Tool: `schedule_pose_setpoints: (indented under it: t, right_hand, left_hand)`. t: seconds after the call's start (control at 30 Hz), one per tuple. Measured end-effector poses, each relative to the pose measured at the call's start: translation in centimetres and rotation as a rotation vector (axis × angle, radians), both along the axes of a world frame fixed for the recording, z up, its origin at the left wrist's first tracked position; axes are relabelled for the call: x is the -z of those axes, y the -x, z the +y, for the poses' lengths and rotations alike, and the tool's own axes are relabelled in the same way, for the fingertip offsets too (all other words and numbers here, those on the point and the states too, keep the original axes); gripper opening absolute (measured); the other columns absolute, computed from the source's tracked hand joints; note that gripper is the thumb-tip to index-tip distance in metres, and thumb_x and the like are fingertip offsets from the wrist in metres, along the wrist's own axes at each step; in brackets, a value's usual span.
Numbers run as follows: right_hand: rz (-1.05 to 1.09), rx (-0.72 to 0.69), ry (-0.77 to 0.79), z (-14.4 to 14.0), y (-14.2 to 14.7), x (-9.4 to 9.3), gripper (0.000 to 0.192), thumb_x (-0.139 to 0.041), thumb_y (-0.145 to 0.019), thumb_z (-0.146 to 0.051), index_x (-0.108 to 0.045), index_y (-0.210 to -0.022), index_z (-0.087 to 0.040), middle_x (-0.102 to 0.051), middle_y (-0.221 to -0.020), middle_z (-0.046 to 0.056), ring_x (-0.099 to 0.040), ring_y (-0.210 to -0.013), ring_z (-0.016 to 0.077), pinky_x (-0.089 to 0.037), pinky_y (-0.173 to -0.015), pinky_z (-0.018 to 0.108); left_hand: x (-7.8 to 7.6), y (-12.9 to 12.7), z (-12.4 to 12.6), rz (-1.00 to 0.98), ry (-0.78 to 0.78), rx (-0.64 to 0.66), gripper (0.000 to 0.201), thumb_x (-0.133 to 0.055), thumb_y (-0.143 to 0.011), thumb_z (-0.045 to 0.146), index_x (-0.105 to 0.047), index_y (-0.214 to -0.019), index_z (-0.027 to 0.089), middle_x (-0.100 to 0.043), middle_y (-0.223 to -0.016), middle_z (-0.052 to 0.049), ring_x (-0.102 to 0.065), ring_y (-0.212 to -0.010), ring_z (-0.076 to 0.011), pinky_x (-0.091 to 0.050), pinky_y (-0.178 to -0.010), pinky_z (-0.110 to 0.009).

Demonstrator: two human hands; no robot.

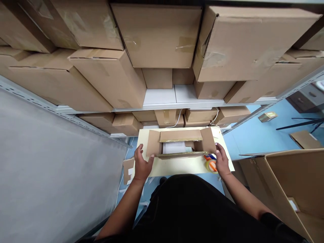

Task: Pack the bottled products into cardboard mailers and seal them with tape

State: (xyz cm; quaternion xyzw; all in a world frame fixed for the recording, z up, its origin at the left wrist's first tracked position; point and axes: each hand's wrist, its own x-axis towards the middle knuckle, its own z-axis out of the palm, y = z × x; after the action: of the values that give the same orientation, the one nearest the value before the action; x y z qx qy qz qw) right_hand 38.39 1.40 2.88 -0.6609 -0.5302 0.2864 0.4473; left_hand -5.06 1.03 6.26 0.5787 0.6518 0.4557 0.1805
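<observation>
Now the small cardboard box [181, 145] sits open on the table [177, 167]. Left hand [141, 163] lies loose against its left flap, grasping nothing; right hand [222, 160] rests unclenched beside the tape dispenser [210, 162]. Best fold both side flaps evenly, steadying the box.

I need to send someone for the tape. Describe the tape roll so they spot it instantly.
Find the small cream table below the shelves of boxes. The tape roll lies at its near right corner, beside the right hand: yellowish, round, with an orange dispenser, unlike the brown open carton.
</observation>
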Motion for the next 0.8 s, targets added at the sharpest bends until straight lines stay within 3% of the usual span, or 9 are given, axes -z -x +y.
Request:
schedule_pose_setpoints:
  t: [0.03,0.1,0.2,0.27,0.37,0.53,0.63,0.73,0.8]
  right_hand:
    - [-0.096,0.030,-0.059,-0.2,-0.1,-0.8,0.062,-0.044,-0.101,-0.055,-0.040,-0.155,-0.023,-0.054,-0.151,0.016,-0.056,-0.137,0.0318,-0.051,-0.109,0.056]
    - [-0.314,0.014,-0.179,-0.4,0.0,-2.7,0.061,-0.056,-0.098,-0.045,-0.045,-0.152,-0.021,-0.055,-0.148,0.018,-0.054,-0.137,0.0357,-0.047,-0.112,0.062]
    - [-0.529,-0.234,-0.334,-0.4,0.9,-5.1,0.055,-0.063,-0.093,-0.033,-0.052,-0.147,-0.023,-0.059,-0.142,0.017,-0.052,-0.137,0.0364,-0.043,-0.115,0.062]
    - [-0.596,-0.379,-0.359,-0.1,1.8,-5.8,0.054,-0.062,-0.093,-0.028,-0.053,-0.146,-0.025,-0.061,-0.140,0.015,-0.053,-0.136,0.0357,-0.044,-0.115,0.061]
    - [-0.638,-0.445,-0.354,0.7,2.9,-5.7,0.050,-0.061,-0.094,-0.027,-0.055,-0.144,-0.025,-0.062,-0.138,0.013,-0.055,-0.134,0.0355,-0.045,-0.113,0.061]
    - [-0.564,-0.376,-0.358,1.7,2.9,-5.4,0.041,-0.060,-0.095,-0.026,-0.060,-0.136,-0.025,-0.066,-0.130,0.012,-0.059,-0.126,0.0318,-0.047,-0.111,0.056]
    - [-0.486,-0.170,-0.326,2.0,2.0,-4.9,0.037,-0.059,-0.095,-0.030,-0.062,-0.132,-0.023,-0.064,-0.130,0.014,-0.058,-0.127,0.0322,-0.047,-0.111,0.057]
    - [-0.354,0.011,-0.178,2.4,1.0,-3.5,0.042,-0.059,-0.094,-0.036,-0.061,-0.134,-0.022,-0.061,-0.133,0.015,-0.057,-0.127,0.0324,-0.048,-0.110,0.057]
    - [-0.224,0.036,-0.040,2.6,0.5,-2.1,0.049,-0.059,-0.092,-0.040,-0.058,-0.138,-0.023,-0.061,-0.136,0.014,-0.061,-0.123,0.0308,-0.051,-0.107,0.054]
  left_hand:
    - [-1.2,-0.3,-0.1,0.141,-0.060,0.018,0.067,-0.069,-0.089,0.036,-0.046,-0.149,0.018,-0.050,-0.149,-0.020,-0.046,-0.143,-0.0353,-0.039,-0.119,-0.058]
    - [-3.3,-1.4,-0.1,0.348,-0.107,0.206,0.050,-0.067,-0.089,0.030,-0.057,-0.138,0.021,-0.058,-0.140,-0.015,-0.049,-0.139,-0.0343,-0.038,-0.120,-0.056]
    - [-5.1,-3.6,0.6,0.519,-0.034,0.478,0.049,-0.064,-0.093,0.029,-0.057,-0.141,0.024,-0.060,-0.142,-0.013,-0.051,-0.139,-0.0328,-0.037,-0.122,-0.053]
    - [-5.5,-4.8,1.5,0.579,0.034,0.503,0.050,-0.064,-0.093,0.030,-0.057,-0.142,0.022,-0.059,-0.146,-0.014,-0.050,-0.139,-0.0343,-0.034,-0.123,-0.055]
    - [-5.6,-5.9,2.9,0.606,0.119,0.482,0.048,-0.065,-0.093,0.033,-0.061,-0.139,0.020,-0.061,-0.144,-0.015,-0.052,-0.137,-0.0361,-0.035,-0.120,-0.056]
    - [-7.0,-5.7,5.3,0.511,0.351,0.552,0.037,-0.045,-0.104,0.044,-0.072,-0.116,0.023,-0.075,-0.115,-0.010,-0.068,-0.110,-0.0281,-0.051,-0.099,-0.043]
    - [-7.6,-5.0,7.1,0.531,0.618,0.629,0.042,-0.039,-0.103,0.042,-0.076,-0.094,0.024,-0.076,-0.093,-0.007,-0.072,-0.091,-0.0257,-0.054,-0.082,-0.037]
    - [-7.0,-4.1,8.6,0.574,0.744,0.776,0.034,-0.059,-0.091,0.045,-0.076,-0.115,0.027,-0.074,-0.124,-0.008,-0.068,-0.116,-0.0298,-0.053,-0.095,-0.038]
    - [-6.3,-3.7,9.1,0.592,0.734,0.827,0.071,-0.076,-0.076,0.048,-0.062,-0.142,0.028,-0.055,-0.155,-0.009,-0.054,-0.140,-0.0335,-0.047,-0.109,-0.040]
